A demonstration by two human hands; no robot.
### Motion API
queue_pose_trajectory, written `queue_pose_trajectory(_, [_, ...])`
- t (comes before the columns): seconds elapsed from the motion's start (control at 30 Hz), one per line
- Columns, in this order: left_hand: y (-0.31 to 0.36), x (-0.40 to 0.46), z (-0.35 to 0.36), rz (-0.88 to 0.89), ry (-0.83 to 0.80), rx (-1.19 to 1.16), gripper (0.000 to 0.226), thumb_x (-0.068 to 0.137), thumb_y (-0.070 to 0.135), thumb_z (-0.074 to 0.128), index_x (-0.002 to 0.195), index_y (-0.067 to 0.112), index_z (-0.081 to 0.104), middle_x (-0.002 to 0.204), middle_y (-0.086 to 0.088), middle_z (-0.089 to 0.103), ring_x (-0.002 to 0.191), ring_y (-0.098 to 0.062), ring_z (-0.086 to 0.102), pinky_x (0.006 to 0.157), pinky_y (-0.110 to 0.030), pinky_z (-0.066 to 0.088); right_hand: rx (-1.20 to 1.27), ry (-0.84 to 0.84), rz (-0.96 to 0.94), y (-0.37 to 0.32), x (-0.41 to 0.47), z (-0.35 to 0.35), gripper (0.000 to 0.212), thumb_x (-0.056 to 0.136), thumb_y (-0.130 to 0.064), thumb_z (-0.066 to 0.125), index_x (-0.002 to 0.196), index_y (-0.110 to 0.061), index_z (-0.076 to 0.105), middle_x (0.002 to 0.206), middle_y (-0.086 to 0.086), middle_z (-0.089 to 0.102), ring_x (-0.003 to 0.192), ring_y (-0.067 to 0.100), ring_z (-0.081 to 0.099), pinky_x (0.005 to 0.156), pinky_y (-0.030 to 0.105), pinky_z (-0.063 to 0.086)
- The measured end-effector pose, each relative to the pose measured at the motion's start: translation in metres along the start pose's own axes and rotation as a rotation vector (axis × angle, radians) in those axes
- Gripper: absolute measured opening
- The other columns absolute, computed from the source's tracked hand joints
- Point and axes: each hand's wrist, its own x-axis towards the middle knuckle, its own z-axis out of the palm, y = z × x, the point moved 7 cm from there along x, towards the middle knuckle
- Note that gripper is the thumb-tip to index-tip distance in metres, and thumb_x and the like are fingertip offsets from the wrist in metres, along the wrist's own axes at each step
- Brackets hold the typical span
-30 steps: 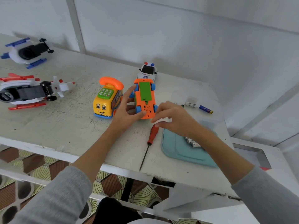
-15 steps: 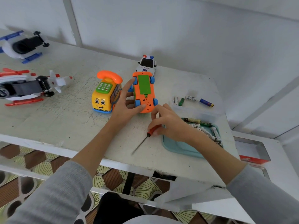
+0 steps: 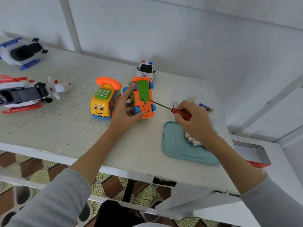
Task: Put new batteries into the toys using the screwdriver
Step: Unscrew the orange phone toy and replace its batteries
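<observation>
White counter against a pale wall; near its front right edge a teal tray keeps batteries close. Right hand, grip closed round the screwdriver, aims the tip at the green cover's screw. Left hand clasps the overturned orange toy, steadying it mid-counter

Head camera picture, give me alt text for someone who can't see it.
A person's right hand holds a red-handled screwdriver with its tip at the green battery cover of an upturned orange toy car, which the left hand steadies on a white table. Nearby are a yellow toy phone bus, a police car and batteries on a teal tray.
</observation>
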Motion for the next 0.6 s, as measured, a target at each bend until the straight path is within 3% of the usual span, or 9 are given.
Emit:
queue_pose_trajectory(0.13, [-0.003,0.0004,-0.0002,0.06,0.002,0.06,0.083,0.08,0.002,0.073,0.137,0.043,0.029,0.133,0.002,0.041,0.118,-0.018,0.055,0.08,-0.019,0.054,-0.088,-0.008,-0.006,-0.0012,-0.0026,0.0008,0.007,0.076,-0.007,0.06,0.072,-0.008,0.055,0.062,0.004,0.055,0.06,0.021,0.047,0.053,0.03,0.038])
queue_pose_trajectory(0.37, [-0.0086,0.0008,-0.0003,0.068,-0.004,0.085,0.082,0.08,0.004,0.073,0.144,0.03,0.03,0.131,-0.001,0.042,0.118,-0.019,0.055,0.084,-0.025,0.055,-0.111,-0.019,-0.036,-0.0051,-0.0008,0.0018,0.006,0.075,-0.007,0.06,0.072,-0.007,0.055,0.061,0.006,0.055,0.057,0.022,0.047,0.051,0.026,0.035])
queue_pose_trajectory(0.6, [-0.0084,0.001,-0.0002,0.061,0.002,0.088,0.08,0.082,0.004,0.072,0.145,0.03,0.029,0.129,0.002,0.042,0.119,-0.016,0.055,0.083,-0.019,0.054,-0.136,-0.05,-0.029,-0.0045,0.0004,0.0053,0.005,0.076,-0.008,0.059,0.074,-0.008,0.055,0.062,0.004,0.054,0.06,0.022,0.048,0.052,0.027,0.035])
